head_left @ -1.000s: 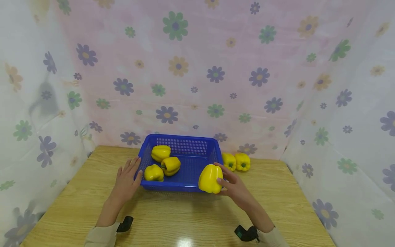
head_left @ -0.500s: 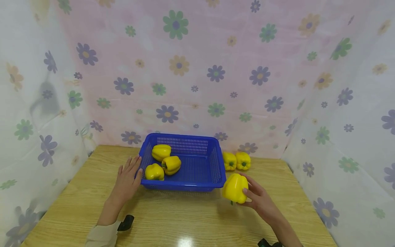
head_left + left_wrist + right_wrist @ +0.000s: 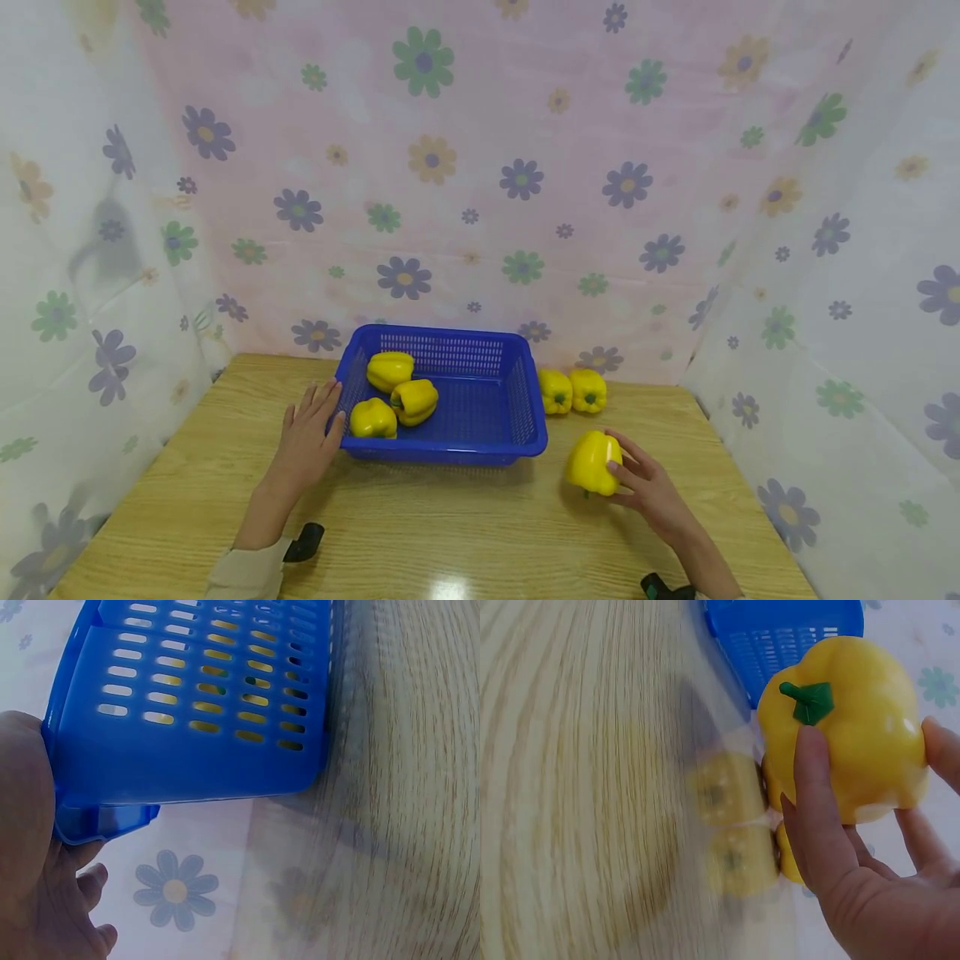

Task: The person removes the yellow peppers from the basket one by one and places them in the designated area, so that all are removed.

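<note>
- We held one yellow pepper (image 3: 592,465) in the right hand (image 3: 648,492), thumb and fingers curled round its sides, near the front right corner of the blue basket (image 3: 450,447).
- It was off the table (image 3: 480,533), its green stem (image 3: 810,701) pointing down; just how high it hung was hard to judge from our angles.
- Our left hand (image 3: 303,437) lay on the basket's left rim, fingers extended and relaxed, apparently steadying it.
- Three peppers (image 3: 390,372) lay together in the basket's left half, and a pair of peppers (image 3: 589,392) stood side by side on the table, just right of it.
- We judged the step in hand to be placing the held pepper on the table; the next move called for lowering it gently, with the stem kept from tipping it, then letting go.
</note>
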Demonstrator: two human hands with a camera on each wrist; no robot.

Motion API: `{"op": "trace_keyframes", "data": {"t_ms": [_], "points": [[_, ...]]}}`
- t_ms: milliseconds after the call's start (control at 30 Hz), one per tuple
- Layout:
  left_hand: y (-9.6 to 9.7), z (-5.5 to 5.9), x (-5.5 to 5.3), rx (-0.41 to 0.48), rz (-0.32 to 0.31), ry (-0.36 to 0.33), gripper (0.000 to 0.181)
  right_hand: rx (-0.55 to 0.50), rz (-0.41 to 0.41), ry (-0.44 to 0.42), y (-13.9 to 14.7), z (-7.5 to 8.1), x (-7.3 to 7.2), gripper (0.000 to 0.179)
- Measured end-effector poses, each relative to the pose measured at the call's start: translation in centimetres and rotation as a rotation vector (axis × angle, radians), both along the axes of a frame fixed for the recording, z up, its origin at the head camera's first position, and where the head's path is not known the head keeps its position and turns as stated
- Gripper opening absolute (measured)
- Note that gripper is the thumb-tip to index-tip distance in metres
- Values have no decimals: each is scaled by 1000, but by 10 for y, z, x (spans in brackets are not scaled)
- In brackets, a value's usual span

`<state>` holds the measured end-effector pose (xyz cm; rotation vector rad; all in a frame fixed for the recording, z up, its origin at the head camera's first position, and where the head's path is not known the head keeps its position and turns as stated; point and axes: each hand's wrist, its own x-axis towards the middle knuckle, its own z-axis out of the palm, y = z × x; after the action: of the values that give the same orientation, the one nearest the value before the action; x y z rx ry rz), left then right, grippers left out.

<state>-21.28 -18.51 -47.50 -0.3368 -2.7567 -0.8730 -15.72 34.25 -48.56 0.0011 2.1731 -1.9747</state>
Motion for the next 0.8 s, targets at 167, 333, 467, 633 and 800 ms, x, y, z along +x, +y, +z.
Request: {"op": "trace_keyframes", "data": {"t_ms": [167, 333, 467, 633, 800], "points": [[0, 0, 0, -1, -2, -1, 56, 21, -48, 1, 9, -3, -4, 67], [-1, -1, -1, 1, -4, -1, 56, 69, -73, 31, 21, -1, -10, 66], [-1, -1, -2, -1, -2, 3, 55, 77, -74, 69, 32, 0, -15, 64], [0, -2, -2, -5, -1, 12, 55, 55, -62, 107, 49, -5, -22, 62], [-1, 0, -2, 4, -2, 4, 55, 28, -63, 122, 64, -9, -33, 65]]}}
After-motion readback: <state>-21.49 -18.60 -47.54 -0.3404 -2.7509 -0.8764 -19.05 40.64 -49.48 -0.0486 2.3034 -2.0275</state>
